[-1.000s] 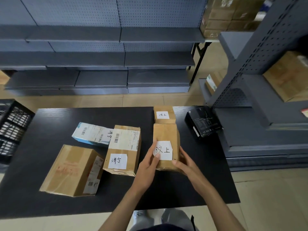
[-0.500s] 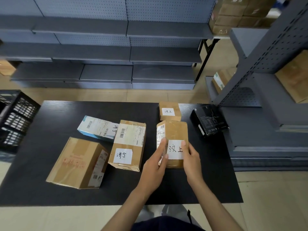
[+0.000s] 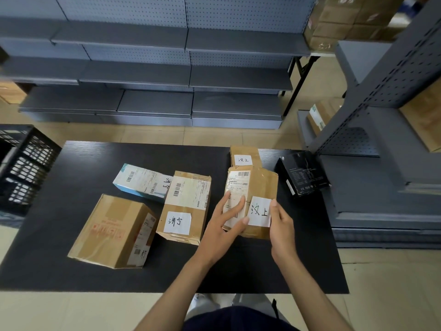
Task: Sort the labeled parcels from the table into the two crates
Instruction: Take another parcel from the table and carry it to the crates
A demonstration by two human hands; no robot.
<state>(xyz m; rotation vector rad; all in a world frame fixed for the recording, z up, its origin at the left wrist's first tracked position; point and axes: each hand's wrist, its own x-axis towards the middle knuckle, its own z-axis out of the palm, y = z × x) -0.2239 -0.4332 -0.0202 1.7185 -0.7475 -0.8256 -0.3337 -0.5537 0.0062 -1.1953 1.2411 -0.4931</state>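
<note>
A flat brown parcel point(image 3: 261, 185) with a white handwritten label and a shipping label is lifted and tilted above the black table point(image 3: 83, 163). My left hand point(image 3: 224, 223) grips its left side with fingers spread over the shipping label. My right hand point(image 3: 280, 223) holds its right edge beside the handwritten label. Behind it lies a small brown labeled parcel point(image 3: 243, 155). To the left lie a taped brown parcel point(image 3: 188, 201), a light blue box point(image 3: 143, 182) and a large brown carton point(image 3: 114, 232). A black crate point(image 3: 26, 163) stands off the table's left end.
A black box point(image 3: 301, 173) rests at the table's right edge against a grey shelf unit point(image 3: 381, 130). Grey shelving point(image 3: 167, 75) runs along the far side, with cartons point(image 3: 346, 20) stacked at the top right. Beige floor surrounds the table.
Both hands have lifted and turned the flat parcel, so its shipping label now faces up. My left fingers have spread over that label. The other parcels have not moved.
</note>
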